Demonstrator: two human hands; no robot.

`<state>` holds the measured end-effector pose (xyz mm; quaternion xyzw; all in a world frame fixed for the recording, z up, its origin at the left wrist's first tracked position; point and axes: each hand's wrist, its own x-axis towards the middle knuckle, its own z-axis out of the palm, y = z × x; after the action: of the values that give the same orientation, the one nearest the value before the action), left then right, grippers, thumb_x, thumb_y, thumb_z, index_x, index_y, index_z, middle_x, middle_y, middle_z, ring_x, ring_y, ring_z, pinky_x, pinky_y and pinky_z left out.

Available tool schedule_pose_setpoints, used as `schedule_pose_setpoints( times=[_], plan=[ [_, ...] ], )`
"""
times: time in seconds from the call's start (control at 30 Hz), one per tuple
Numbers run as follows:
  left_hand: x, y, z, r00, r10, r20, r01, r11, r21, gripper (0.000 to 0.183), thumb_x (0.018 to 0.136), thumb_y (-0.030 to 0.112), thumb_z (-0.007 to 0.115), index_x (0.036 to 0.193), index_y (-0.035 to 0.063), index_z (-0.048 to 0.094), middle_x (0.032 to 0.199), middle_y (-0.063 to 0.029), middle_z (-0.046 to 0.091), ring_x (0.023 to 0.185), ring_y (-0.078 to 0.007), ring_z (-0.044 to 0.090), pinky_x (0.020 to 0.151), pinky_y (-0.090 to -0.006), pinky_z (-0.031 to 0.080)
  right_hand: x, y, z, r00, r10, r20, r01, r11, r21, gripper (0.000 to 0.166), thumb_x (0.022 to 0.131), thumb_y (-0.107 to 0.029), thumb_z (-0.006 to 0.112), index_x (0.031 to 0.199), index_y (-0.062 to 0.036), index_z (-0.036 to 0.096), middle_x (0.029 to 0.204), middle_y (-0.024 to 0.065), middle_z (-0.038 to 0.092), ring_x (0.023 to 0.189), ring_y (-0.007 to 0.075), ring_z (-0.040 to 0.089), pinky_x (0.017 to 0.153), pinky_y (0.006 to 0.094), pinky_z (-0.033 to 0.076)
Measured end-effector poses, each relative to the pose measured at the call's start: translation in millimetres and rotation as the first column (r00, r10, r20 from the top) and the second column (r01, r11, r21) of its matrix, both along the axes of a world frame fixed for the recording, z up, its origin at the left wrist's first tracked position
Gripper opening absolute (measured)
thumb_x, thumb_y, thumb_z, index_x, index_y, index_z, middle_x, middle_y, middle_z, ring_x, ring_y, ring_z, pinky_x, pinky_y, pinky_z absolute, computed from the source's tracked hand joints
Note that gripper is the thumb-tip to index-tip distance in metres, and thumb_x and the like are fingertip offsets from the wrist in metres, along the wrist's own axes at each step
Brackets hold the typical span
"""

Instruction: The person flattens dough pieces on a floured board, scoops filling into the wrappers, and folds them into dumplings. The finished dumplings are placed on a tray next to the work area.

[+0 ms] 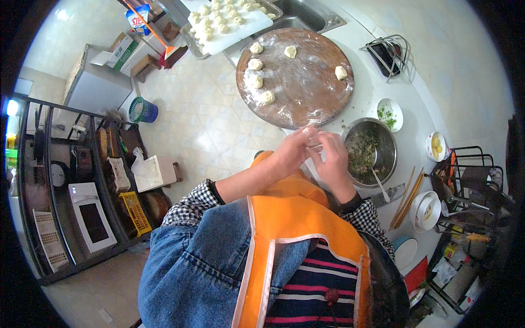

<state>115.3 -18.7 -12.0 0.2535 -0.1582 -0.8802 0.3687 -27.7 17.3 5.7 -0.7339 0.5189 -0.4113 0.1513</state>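
My left hand point(293, 147) and my right hand point(331, 158) meet just below the near edge of a round wooden board point(303, 90). Their fingers overlap, with something pale between them, perhaps dough; its shape is hidden. White flour dusts the board. Several pale dough pieces, one a pleated-looking ball point(268, 97), line its left side. Another dough piece point(290, 51) lies near the top and one point(341, 73) at the right. Beside my right hand stands a metal bowl point(393, 164) of chopped green filling point(361, 149) with a spoon point(380, 185) in it.
Filled buns cover a white board point(246, 35) beside the sink point(299, 16). On the right counter are a small bowl of chopped greens point(398, 110), a bowl of yellow pieces point(435, 146), chopsticks point(406, 201), stacked white bowls point(427, 211) and a black dish rack point(471, 153).
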Motion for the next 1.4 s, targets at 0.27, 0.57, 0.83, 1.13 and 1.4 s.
schedule_pose_setpoints(
  times=[0.27,0.57,0.83,1.13,1.4],
  plan=[
    [73,-24,-17,0.971,0.149,0.185,-0.167,0.982,0.088,0.030,0.096,0.004,0.042,0.125,-0.0045,0.042,0.119,-0.0178,0.057,0.112,-0.0299,0.058,0.096,-0.0364,0.051,42,-37,-5,0.984,0.040,0.171,-0.067,0.985,0.157,0.031,0.078,-0.005,0.067,0.106,-0.0019,0.054,0.105,0.0142,0.059,0.095,0.0316,0.059,0.083,0.0381,0.047],
    [167,-80,-18,0.971,0.222,-0.089,-0.211,0.971,0.117,0.040,0.092,-0.001,0.047,0.131,-0.0018,0.040,0.133,-0.0210,0.048,0.122,-0.0320,0.050,0.105,-0.0399,0.044,103,-103,-32,0.986,-0.039,-0.164,0.065,0.986,0.152,0.053,0.074,-0.009,0.072,0.121,-0.0052,0.047,0.123,0.0142,0.049,0.110,0.0338,0.050,0.091,0.0407,0.043],
    [196,-116,-19,0.994,0.098,-0.046,-0.098,0.995,-0.004,0.039,0.095,0.005,0.046,0.132,-0.0003,0.039,0.132,-0.0207,0.048,0.122,-0.0315,0.051,0.104,-0.0386,0.044,126,-124,-41,0.952,-0.085,-0.294,0.160,0.957,0.242,0.055,0.073,-0.012,0.073,0.123,-0.0075,0.049,0.123,0.0126,0.048,0.112,0.0349,0.048,0.092,0.0426,0.043],
    [192,-128,-35,0.952,0.066,0.297,-0.053,0.997,-0.051,0.035,0.097,0.009,0.046,0.130,-0.0003,0.043,0.121,-0.0162,0.058,0.111,-0.0253,0.059,0.096,-0.0343,0.048,129,-134,-51,0.946,-0.112,-0.306,0.182,0.960,0.214,0.039,0.076,-0.009,0.071,0.112,-0.0083,0.056,0.115,0.0112,0.053,0.107,0.0330,0.052,0.086,0.0422,0.047],
    [157,-126,-52,0.642,0.519,0.564,0.348,0.458,-0.818,0.025,0.087,-0.002,0.056,0.110,0.0046,0.063,0.116,-0.0103,0.063,0.109,-0.0276,0.059,0.094,-0.0334,0.046,102,-132,-54,0.978,-0.203,0.044,0.184,0.945,0.271,0.035,0.075,-0.004,0.069,0.109,-0.0042,0.057,0.109,0.0124,0.057,0.099,0.0315,0.057,0.084,0.0375,0.047]
  ],
)
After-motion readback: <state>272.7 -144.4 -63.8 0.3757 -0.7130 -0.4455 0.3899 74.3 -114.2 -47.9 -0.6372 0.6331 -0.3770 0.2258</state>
